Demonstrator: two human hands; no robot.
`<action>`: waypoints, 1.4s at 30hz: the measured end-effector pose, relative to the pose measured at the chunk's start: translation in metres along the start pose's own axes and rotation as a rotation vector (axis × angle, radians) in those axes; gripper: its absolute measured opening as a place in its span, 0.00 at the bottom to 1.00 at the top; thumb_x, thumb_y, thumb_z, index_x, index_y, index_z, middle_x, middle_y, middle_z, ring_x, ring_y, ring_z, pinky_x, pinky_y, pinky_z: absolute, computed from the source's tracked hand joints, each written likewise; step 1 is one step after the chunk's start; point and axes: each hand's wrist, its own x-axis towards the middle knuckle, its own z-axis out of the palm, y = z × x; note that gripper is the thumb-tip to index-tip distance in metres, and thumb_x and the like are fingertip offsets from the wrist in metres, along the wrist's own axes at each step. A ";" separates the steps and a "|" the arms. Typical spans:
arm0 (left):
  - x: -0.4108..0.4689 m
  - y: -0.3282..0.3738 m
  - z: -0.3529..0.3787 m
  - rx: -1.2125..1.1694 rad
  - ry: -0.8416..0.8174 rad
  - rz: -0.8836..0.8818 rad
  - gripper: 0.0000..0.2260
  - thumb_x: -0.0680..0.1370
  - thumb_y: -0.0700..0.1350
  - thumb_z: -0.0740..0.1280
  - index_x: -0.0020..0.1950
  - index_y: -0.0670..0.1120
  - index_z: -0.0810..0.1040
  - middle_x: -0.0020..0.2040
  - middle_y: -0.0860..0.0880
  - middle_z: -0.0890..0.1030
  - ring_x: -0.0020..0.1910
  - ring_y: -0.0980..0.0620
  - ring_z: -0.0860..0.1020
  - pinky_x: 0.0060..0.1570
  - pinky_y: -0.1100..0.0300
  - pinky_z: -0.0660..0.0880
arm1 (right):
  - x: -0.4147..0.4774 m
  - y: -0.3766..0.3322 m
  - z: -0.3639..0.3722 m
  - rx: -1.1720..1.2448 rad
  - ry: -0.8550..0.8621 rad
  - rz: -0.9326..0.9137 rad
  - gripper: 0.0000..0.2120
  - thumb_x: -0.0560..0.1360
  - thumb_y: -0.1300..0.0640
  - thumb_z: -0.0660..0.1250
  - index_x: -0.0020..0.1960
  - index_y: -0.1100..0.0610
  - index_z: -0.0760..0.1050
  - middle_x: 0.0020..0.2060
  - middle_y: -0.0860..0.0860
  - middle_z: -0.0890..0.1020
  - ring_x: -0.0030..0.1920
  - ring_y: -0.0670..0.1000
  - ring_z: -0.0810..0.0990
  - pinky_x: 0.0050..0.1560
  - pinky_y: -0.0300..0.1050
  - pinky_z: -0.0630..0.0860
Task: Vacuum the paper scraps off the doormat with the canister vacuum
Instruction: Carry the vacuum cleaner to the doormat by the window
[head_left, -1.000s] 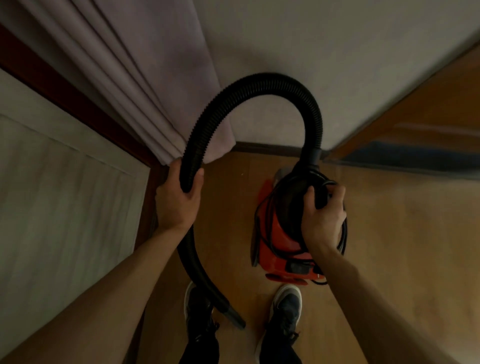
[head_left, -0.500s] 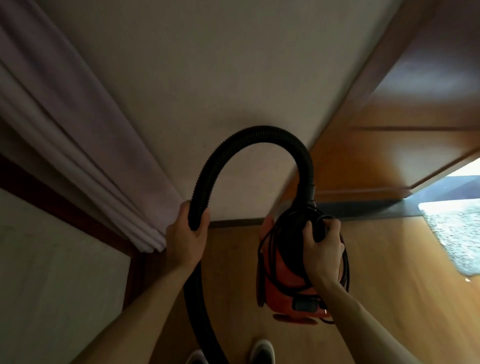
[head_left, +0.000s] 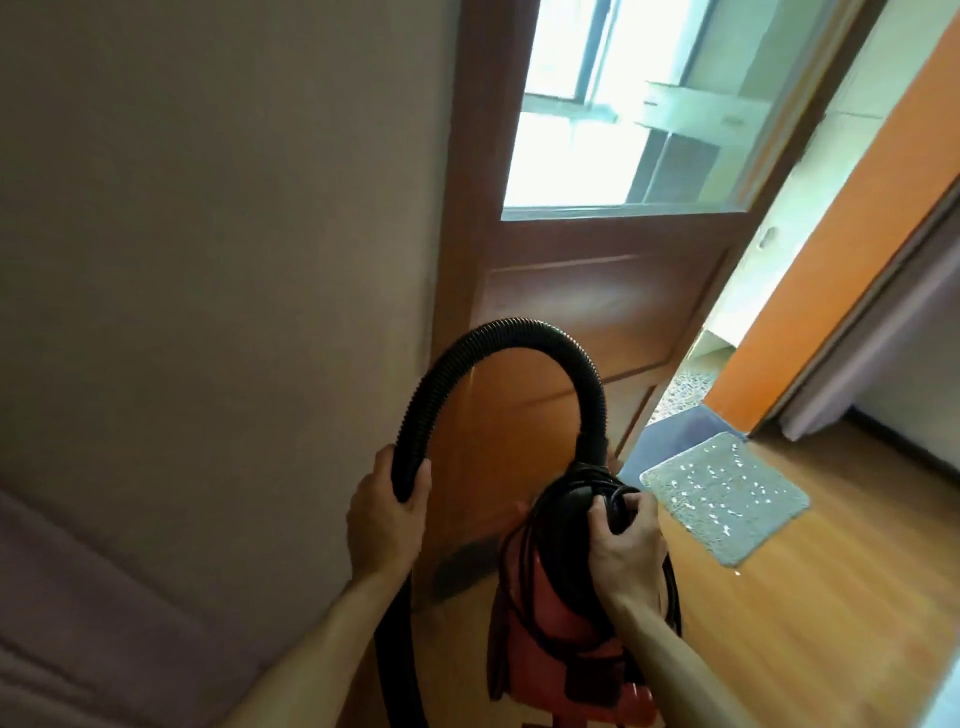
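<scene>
I carry a red canister vacuum (head_left: 550, 623) off the floor, its black cord wound round the body. My right hand (head_left: 623, 545) grips the black handle on its top. My left hand (head_left: 387, 512) grips the ribbed black hose (head_left: 519, 338), which arches up from the canister and drops down past my left forearm. The grey doormat (head_left: 727, 499) lies on the wooden floor to the right, in front of the doorway, dotted with several white paper scraps (head_left: 722, 483). The hose's nozzle end is out of view.
A plain wall (head_left: 208, 260) fills the left. A brown wooden door with a glass pane (head_left: 597, 291) stands open ahead. An orange door frame (head_left: 831, 234) and a curtain (head_left: 893, 332) bound the doorway's right side. Wooden floor (head_left: 805, 623) stretches right of me.
The view has swung up and to the right, from the wall corner and curtain to the open door. The doormat has come fully into sight. Both hands keep their grips on hose and handle.
</scene>
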 end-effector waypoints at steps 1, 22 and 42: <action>0.008 0.019 0.006 0.014 -0.003 0.024 0.15 0.79 0.61 0.60 0.58 0.53 0.73 0.38 0.50 0.79 0.34 0.50 0.79 0.30 0.53 0.77 | 0.011 -0.004 -0.012 0.012 0.036 0.009 0.09 0.77 0.56 0.69 0.49 0.60 0.70 0.34 0.44 0.74 0.36 0.53 0.73 0.39 0.44 0.66; 0.036 0.365 0.167 -0.157 -0.159 0.349 0.16 0.79 0.56 0.65 0.64 0.51 0.74 0.46 0.43 0.83 0.44 0.40 0.82 0.40 0.56 0.72 | 0.206 -0.055 -0.298 -0.090 0.470 -0.060 0.13 0.77 0.50 0.67 0.49 0.57 0.67 0.34 0.52 0.75 0.35 0.59 0.77 0.39 0.58 0.78; 0.017 0.561 0.312 -0.300 -0.379 0.470 0.11 0.79 0.53 0.65 0.59 0.52 0.76 0.45 0.46 0.83 0.39 0.44 0.79 0.38 0.54 0.75 | 0.325 -0.033 -0.477 -0.139 0.643 0.019 0.12 0.76 0.49 0.66 0.50 0.54 0.65 0.42 0.54 0.76 0.38 0.62 0.79 0.36 0.61 0.80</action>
